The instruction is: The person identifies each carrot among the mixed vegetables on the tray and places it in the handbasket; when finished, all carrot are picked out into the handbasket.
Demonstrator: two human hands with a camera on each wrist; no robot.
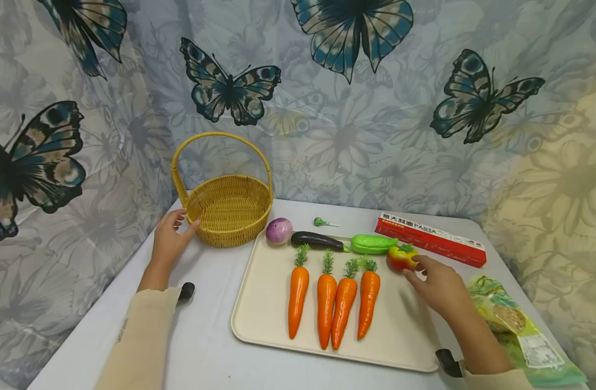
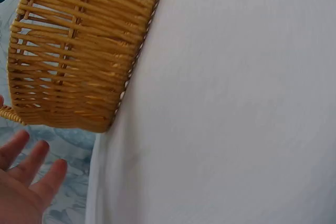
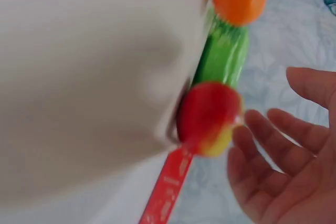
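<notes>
At the front left side of the yellow wicker basket [image 1: 232, 233], my left hand [image 1: 170, 241] has its fingers spread by the rim; whether they touch is unclear. The left wrist view shows the fingers [image 2: 37, 163] loosely extended beside the basket wall [image 2: 79, 61]. My right hand [image 1: 439, 284] reaches to a red-and-yellow fruit [image 1: 400, 258] with a green leafy top, at the tray's back right. In the right wrist view its fingers [image 3: 275, 150] are slightly bent beside the fruit [image 3: 210, 116], not closed round it. The cream tray [image 1: 264, 309] lies under the fruit.
Several carrots [image 1: 325, 309] lie on the tray. Along its back edge are a purple onion [image 1: 279, 231], an eggplant [image 1: 317, 240] and a green gourd [image 1: 371, 244]. Behind are a small green-topped item [image 1: 322, 221] and a pasta box [image 1: 432, 241]. A green bag [image 1: 517, 330] lies right.
</notes>
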